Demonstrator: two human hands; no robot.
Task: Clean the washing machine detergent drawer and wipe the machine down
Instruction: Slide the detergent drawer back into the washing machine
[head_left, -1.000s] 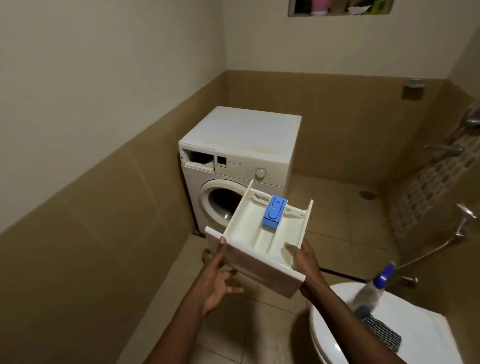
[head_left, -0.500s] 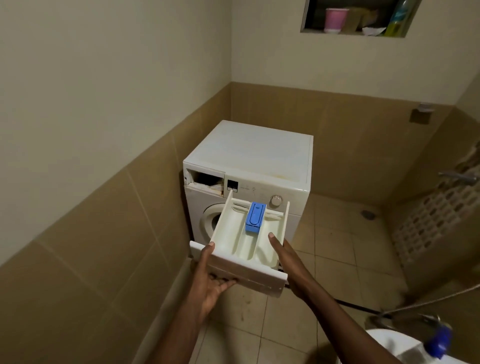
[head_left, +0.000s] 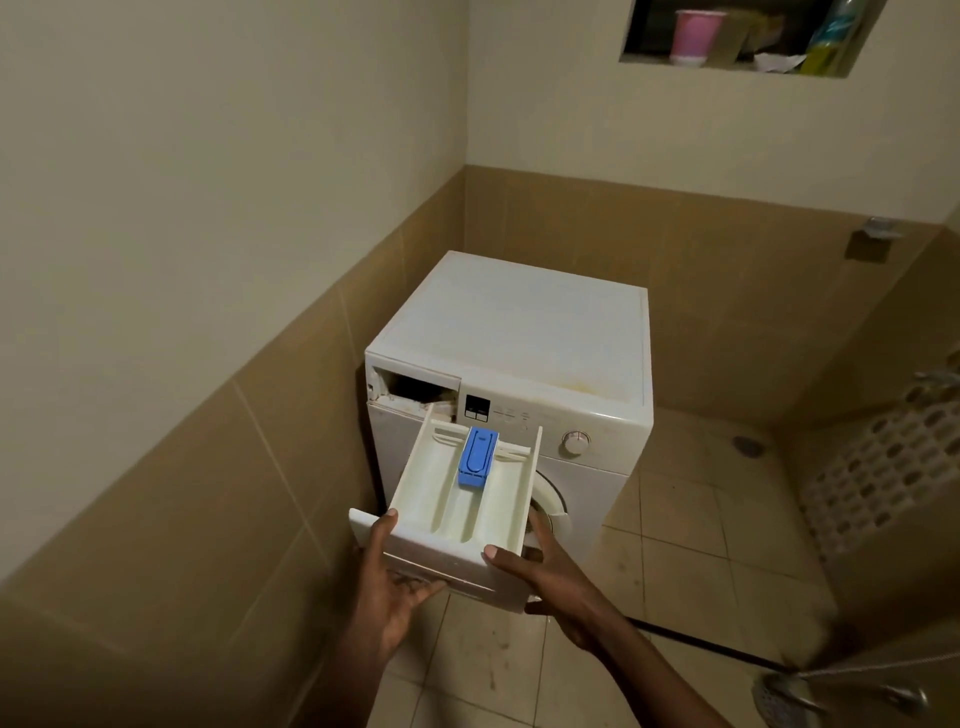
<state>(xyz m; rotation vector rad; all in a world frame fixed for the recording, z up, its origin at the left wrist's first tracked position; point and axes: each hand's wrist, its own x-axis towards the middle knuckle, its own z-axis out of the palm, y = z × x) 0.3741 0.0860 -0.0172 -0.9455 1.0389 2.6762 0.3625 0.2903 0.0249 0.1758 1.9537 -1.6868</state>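
Here, a bathroom corner is shown, with cream paint above brown wall tiles and a pale tiled floor (head_left: 691, 561). A white front-loading washing machine (head_left: 519, 332) is set in the corner against the left wall. At the upper left of its front, the drawer slot (head_left: 410, 384) is left open and dark.

The white detergent drawer (head_left: 441, 493) is out of the slot and is held in the air in front of the machine. Its front panel is turned toward the camera and its rear end is pointed at the slot. Whether the rear tip touches the machine cannot be told.

The drawer's front is gripped at both ends. The left hand (head_left: 397, 603) is curled round the left end of the panel, thumb on top and fingers underneath. The right hand (head_left: 553, 579) is clasped on the right front corner, thumb laid on the rim and fingers along the side wall.

A wall niche (head_left: 649, 31) is cut high in the back wall, and a pink cup (head_left: 693, 36) is stood in it. A dark hose (head_left: 701, 647) is laid across the floor at the right.

A blue insert (head_left: 478, 457) is seated in the drawer's middle channel, toward the rear. A round dial (head_left: 575, 443) is mounted on the control panel, to the right of the drawer.
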